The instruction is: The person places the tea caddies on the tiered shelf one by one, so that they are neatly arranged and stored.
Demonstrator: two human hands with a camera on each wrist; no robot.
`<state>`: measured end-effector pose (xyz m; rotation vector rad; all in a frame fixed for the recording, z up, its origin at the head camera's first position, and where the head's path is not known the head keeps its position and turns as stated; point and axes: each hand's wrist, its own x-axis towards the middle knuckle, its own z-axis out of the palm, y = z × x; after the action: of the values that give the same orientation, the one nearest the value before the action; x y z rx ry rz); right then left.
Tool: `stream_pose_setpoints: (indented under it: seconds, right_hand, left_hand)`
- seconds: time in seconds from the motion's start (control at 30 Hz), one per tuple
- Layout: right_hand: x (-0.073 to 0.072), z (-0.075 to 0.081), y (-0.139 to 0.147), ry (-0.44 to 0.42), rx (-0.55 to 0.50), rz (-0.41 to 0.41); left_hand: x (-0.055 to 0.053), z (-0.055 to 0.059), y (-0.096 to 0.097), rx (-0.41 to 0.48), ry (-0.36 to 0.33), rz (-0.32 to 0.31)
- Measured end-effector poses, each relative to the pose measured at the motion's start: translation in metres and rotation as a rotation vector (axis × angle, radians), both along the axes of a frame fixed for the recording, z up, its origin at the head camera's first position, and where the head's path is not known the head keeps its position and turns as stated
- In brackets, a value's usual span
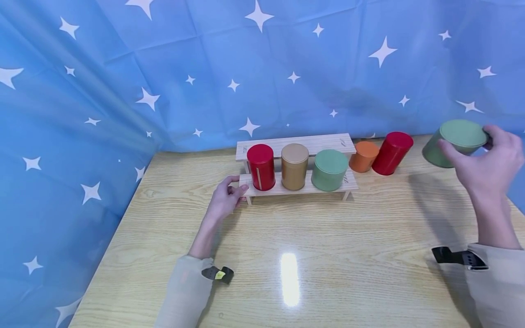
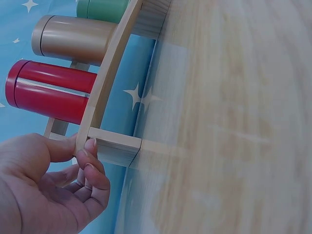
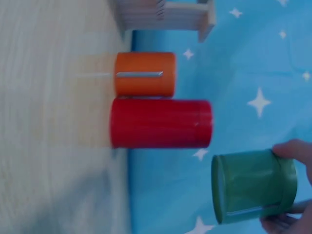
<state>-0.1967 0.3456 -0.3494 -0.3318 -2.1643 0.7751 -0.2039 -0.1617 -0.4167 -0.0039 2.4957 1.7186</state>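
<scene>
My left hand (image 1: pixel 224 198) pinches the left end of the lower step of a small wooden two-tier rack (image 1: pixel 295 191) between thumb and fingers. On that step stand a red canister (image 1: pixel 262 168), a gold canister (image 1: pixel 294 168) and a green canister (image 1: pixel 329 171), all upright. At the right, my right hand (image 1: pixel 490 161) grips another green canister (image 1: pixel 440 146) around its lid end and holds it above the table, slightly tilted. In the right wrist view this held canister (image 3: pixel 253 187) hangs clear of the tabletop.
Right of the rack, an orange canister (image 1: pixel 363 157) and a second red canister (image 1: pixel 392 154) stand side by side on the wooden table (image 1: pixel 348 255). The upper step (image 1: pixel 320 143) of the rack sits behind the row. A blue star-patterned cloth (image 1: pixel 213 59) hangs behind and at the left.
</scene>
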Motion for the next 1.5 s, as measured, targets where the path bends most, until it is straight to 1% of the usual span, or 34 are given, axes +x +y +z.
stream_pose_setpoints:
  seconds: [0.1, 0.23, 0.33, 0.53, 0.67, 0.93, 1.03, 1.2, 1.33, 1.5]
  right_hand:
    - [0.002, 0.008, -0.008, 0.015, -0.004, -0.002]
    - [0.005, 0.019, -0.019, 0.044, -0.028, 0.021]
    - [0.007, 0.028, -0.029, 0.071, -0.072, 0.058]
    - [0.009, 0.047, -0.051, 0.117, -0.125, 0.115]
    - [0.008, 0.056, -0.069, 0.131, -0.178, 0.188]
    - [-0.005, 0.066, -0.103, 0.161, -0.237, 0.370]
    - [-0.008, 0.069, -0.117, 0.151, -0.265, 0.425]
    - [-0.020, 0.069, -0.135, 0.129, -0.250, 0.493]
    - [-0.029, 0.070, -0.151, 0.111, -0.259, 0.547]
    - [-0.037, 0.073, -0.173, 0.077, -0.271, 0.592]
  left_hand:
    - [0.001, 0.000, 0.000, -0.003, -0.003, 0.007]
    - [0.001, -0.001, 0.000, -0.002, -0.004, 0.008]
    - [0.001, -0.001, 0.000, 0.001, -0.006, 0.008]
    - [0.000, -0.001, -0.001, 0.006, -0.006, 0.010]
    - [-0.001, -0.001, -0.001, 0.011, -0.011, 0.012]
    - [-0.001, -0.001, 0.000, 0.006, -0.013, 0.011]
    - [-0.002, -0.001, 0.000, 0.004, -0.009, 0.011]
    - [-0.003, -0.002, -0.001, 0.005, -0.009, 0.011]
    - [-0.003, -0.002, 0.000, 0.008, -0.021, 0.012]
    - [-0.004, -0.002, 0.000, 0.008, -0.027, 0.016]
